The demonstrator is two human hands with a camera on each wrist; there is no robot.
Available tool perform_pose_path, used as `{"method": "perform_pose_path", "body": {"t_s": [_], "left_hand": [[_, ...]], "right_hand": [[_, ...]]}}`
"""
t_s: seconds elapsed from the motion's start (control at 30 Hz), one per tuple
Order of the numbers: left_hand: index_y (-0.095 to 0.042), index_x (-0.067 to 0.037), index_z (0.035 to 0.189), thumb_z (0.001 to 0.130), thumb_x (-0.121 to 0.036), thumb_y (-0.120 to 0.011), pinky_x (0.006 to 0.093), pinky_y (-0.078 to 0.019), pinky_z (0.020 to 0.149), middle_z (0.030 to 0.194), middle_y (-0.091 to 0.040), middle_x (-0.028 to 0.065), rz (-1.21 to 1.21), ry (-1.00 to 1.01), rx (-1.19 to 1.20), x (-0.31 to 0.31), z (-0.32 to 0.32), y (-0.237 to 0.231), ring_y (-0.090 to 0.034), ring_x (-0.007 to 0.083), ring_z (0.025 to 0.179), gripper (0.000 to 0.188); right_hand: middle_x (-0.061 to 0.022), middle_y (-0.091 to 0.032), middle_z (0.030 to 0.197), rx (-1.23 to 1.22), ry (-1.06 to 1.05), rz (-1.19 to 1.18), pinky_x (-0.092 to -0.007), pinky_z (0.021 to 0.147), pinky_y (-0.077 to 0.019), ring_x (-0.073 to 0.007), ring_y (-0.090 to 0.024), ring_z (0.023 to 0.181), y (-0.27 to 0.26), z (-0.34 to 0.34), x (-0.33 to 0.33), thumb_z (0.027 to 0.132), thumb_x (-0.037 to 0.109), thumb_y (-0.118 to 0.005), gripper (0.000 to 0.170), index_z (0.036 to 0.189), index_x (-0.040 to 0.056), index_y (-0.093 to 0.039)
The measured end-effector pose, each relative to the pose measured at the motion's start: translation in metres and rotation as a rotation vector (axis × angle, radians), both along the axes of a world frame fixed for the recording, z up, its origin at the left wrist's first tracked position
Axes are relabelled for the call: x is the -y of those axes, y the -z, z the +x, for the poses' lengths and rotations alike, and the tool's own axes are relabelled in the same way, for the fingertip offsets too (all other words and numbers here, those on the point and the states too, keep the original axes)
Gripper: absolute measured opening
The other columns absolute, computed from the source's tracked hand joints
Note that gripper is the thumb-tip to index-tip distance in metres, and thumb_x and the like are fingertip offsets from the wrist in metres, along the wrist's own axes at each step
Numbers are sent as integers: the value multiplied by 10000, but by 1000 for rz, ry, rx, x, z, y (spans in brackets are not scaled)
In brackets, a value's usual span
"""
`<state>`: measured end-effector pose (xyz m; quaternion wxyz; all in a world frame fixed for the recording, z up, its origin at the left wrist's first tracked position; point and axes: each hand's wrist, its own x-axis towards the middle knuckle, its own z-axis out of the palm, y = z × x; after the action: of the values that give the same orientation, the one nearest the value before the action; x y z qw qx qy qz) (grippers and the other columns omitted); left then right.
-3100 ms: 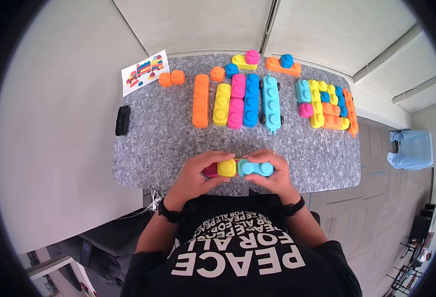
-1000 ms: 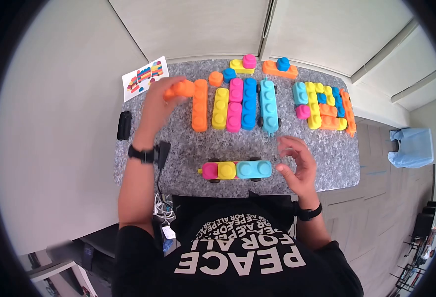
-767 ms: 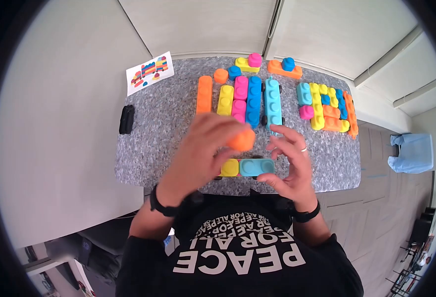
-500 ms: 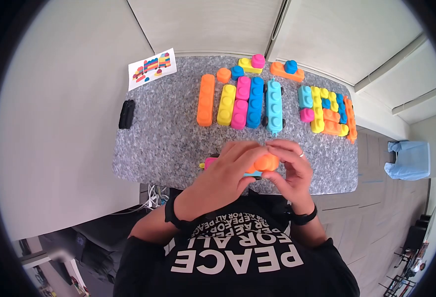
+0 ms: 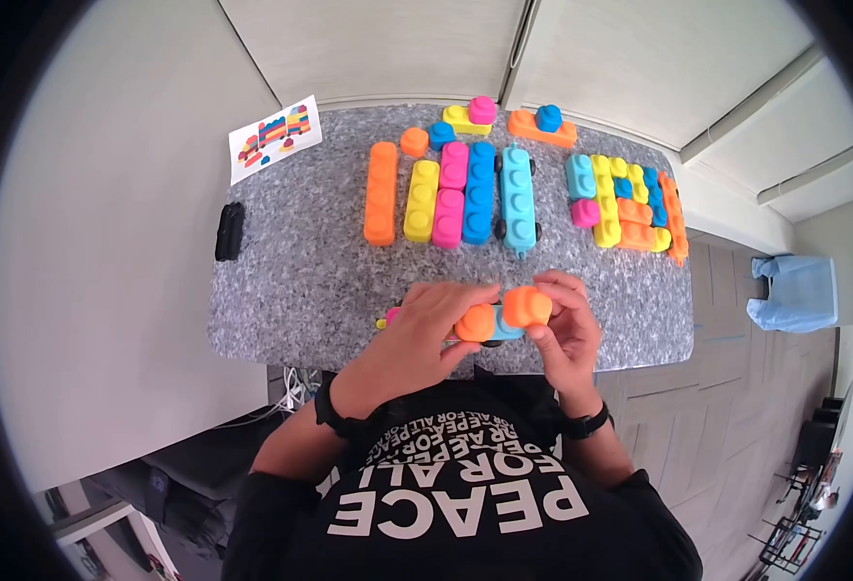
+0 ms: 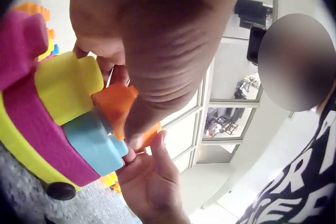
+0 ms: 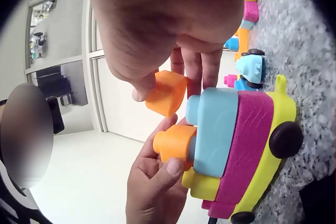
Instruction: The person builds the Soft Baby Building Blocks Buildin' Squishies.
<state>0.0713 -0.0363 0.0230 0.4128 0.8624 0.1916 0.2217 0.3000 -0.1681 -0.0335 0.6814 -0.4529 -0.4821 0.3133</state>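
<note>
A block car with a yellow wheeled base stands near the front edge. Its magenta layer carries magenta, yellow and light blue blocks. My left hand pinches an orange one-stud block at the left stud of the light blue block, thumb on its near side. My right hand pinches a second orange block, tilted and just above the right stud. In the left wrist view, my left thumb partly hides the first orange block. The left hand covers part of the car in the head view.
Behind the hands lie long orange, yellow, pink and blue blocks, beside a light blue wheeled base. More joined blocks lie at right. A picture sheet and a black case are at left.
Both hands first held the car. My left hand then fetched two orange blocks from the back left and brought them over it. Now the orange blocks are apart, one in each hand.
</note>
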Motion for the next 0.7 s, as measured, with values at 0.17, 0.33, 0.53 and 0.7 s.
{"method": "perform_pose_path", "body": {"t_s": [0.17,0.33,0.53,0.7], "left_hand": [[-702,-118,1509,879,-241,-990,484,-509,1170,1425,-792,95,-16,-39,53,2,2,22,-712,349,1352,703],[-747,-124,1412,860,-241,-1009,479,-562,1094,1329,-823,90,-25,-66,95,-4,1,44,-773,354,1219,623],[-771,-112,1367,856,-167,-993,444,-611,994,1263,-827,108,-36,-91,104,-4,2,43,-792,345,1140,559],[-778,-111,1368,851,-140,-981,437,-616,982,1248,-825,108,-13,-96,109,-4,2,43,-791,342,1115,556]], "right_hand": [[-173,-625,1510,-92,-100,-16,-443,1201,-547,-301,-683,1400,6,5,1,1082,71,-812,481,1523,-31,-647],[-183,-643,1487,85,-135,-77,-444,1211,-532,-300,-687,1379,0,8,2,1049,29,-810,482,1509,-21,-673],[-193,-660,1479,111,-163,-118,-427,1200,-530,-297,-675,1382,0,3,-1,1023,16,-818,451,1463,-11,-717],[-200,-703,1461,132,-194,-126,-440,1201,-530,-313,-689,1375,-1,3,-5,1002,7,-815,451,1445,4,-727]]}}
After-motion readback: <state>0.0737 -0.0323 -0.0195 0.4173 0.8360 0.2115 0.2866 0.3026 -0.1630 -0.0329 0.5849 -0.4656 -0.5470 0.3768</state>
